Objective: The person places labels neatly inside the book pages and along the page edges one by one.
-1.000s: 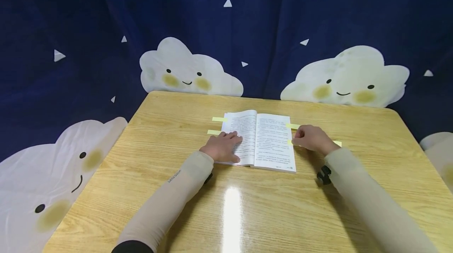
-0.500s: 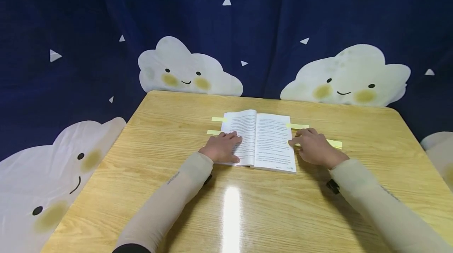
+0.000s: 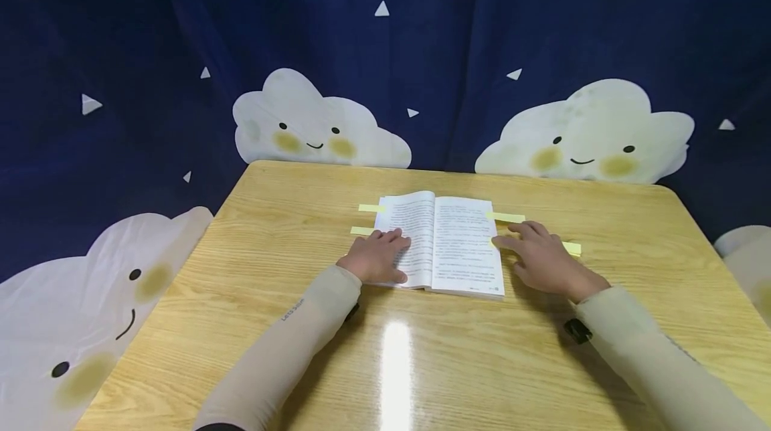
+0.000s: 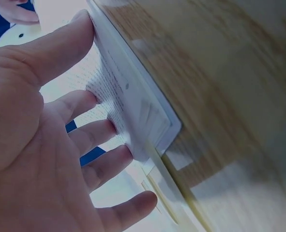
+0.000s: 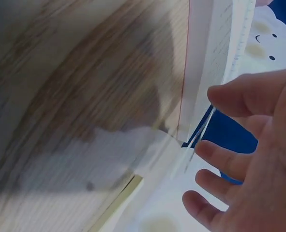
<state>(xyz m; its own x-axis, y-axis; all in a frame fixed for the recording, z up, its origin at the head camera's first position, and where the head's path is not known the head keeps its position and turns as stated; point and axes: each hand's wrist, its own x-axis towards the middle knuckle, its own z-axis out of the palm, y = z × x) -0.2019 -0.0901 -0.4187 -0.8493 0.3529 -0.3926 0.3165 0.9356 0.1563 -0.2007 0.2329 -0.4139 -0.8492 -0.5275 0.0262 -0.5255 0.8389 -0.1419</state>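
An open book [image 3: 464, 264] with printed pages lies on the wooden table. My left hand [image 3: 376, 257] rests on its left page with the fingers spread; in the left wrist view the thumb [image 4: 60, 50] reaches along the book's near edge. At the right page's outer edge is my right hand [image 3: 551, 260], its fingers loosely extended and apart. The tip of its index finger lies right at a yellow sticky tab [image 3: 493, 242] on that page. The right wrist view shows this hand's fingers [image 5: 227, 159] beside the page edges, with nothing gripped.
Another yellow strip [image 3: 507, 217] sticks out from the right page higher up. Two pale yellow strips [image 3: 371, 208] project on the left side. Just beyond the right hand lies a yellow sticky-note pad [image 3: 571, 248]. A dark blue cloud-patterned curtain [image 3: 446, 49] hangs behind the table [image 3: 289, 217].
My right hand, earlier with fingers bunched at the page's edge, has loosened its fingers and drawn slightly right and nearer. The left hand stays on the left page.
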